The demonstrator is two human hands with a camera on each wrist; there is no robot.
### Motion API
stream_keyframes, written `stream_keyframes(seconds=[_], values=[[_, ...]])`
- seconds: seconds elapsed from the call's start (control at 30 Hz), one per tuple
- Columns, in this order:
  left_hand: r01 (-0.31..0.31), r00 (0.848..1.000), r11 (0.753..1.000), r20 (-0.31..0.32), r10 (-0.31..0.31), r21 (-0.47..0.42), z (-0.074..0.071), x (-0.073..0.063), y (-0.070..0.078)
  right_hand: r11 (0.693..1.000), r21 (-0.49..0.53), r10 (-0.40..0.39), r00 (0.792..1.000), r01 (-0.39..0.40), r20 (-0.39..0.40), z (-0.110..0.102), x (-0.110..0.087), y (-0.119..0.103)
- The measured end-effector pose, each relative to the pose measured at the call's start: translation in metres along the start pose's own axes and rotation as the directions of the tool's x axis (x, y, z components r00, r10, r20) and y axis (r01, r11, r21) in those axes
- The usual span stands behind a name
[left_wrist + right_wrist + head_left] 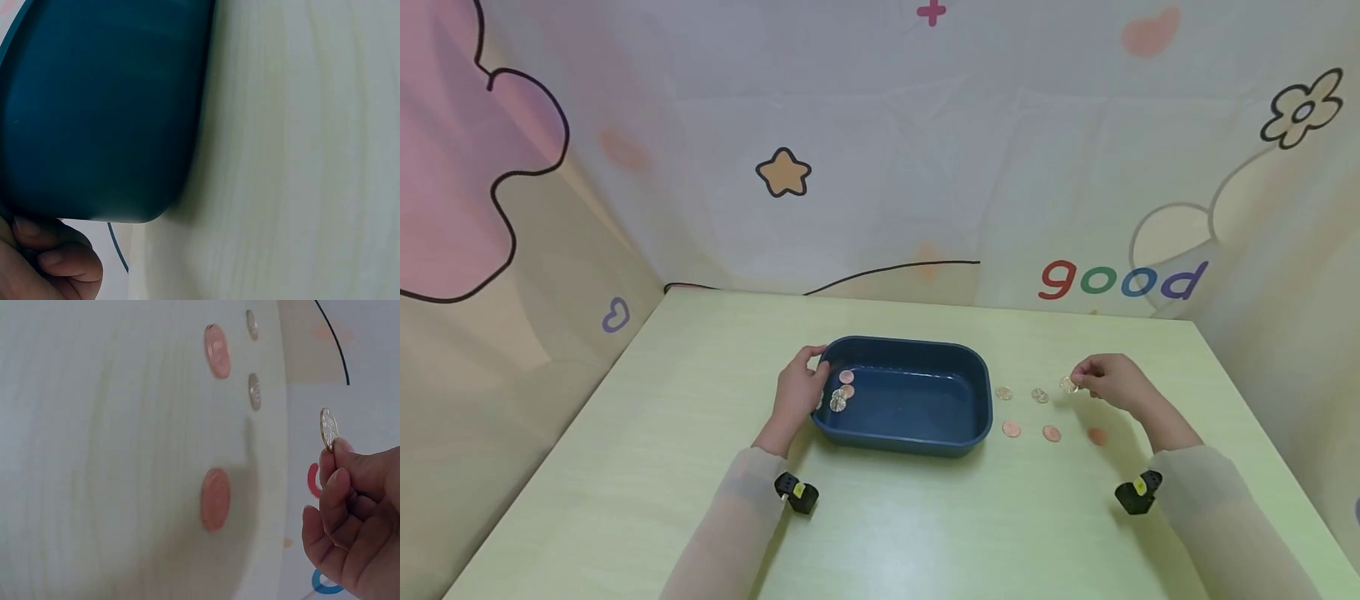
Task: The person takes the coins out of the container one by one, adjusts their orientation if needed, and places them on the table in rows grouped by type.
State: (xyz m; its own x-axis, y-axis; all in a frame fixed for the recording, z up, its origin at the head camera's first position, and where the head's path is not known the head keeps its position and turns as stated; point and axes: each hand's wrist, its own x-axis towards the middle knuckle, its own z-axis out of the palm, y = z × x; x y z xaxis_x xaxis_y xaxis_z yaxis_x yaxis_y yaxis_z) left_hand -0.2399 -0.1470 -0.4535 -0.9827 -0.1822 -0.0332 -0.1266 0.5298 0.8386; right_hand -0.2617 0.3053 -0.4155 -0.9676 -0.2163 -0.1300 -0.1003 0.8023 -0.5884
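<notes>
A dark blue rectangular tub stands on the table, with several gold and copper-coloured coins at its left end. My left hand grips the tub's left rim, its curled fingers showing against the outside in the left wrist view. To the right of the tub, my right hand pinches a gold coin between thumb and fingertip, held up off the table. Below and left of that hand lie three copper coins, the closest one in its shadow, and two gold coins.
The pale wooden table meets a printed cloth backdrop along its back edge, and cloth also hangs at both sides. A small black device is strapped to the left wrist, and a similar device to the right.
</notes>
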Motion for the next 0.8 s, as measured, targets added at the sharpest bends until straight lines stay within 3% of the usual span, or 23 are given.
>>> stream_keyframes(seconds=[0.3,0.53,0.8], values=[[-0.008,1.0,1.0,-0.01,0.008,0.014,0.0,-0.002,-0.001,0.997,0.033,0.073,0.997,-0.072,-0.03,0.005,-0.001,0.029],[-0.018,0.999,0.999,-0.031,0.019,0.027,0.0,0.0,0.0,0.992,0.006,0.126,0.992,-0.126,-0.003,0.004,0.001,0.03],[-0.012,1.0,1.0,-0.011,0.012,0.004,0.0,0.0,0.0,0.985,-0.053,0.162,0.987,-0.161,0.007,0.005,0.003,0.036]])
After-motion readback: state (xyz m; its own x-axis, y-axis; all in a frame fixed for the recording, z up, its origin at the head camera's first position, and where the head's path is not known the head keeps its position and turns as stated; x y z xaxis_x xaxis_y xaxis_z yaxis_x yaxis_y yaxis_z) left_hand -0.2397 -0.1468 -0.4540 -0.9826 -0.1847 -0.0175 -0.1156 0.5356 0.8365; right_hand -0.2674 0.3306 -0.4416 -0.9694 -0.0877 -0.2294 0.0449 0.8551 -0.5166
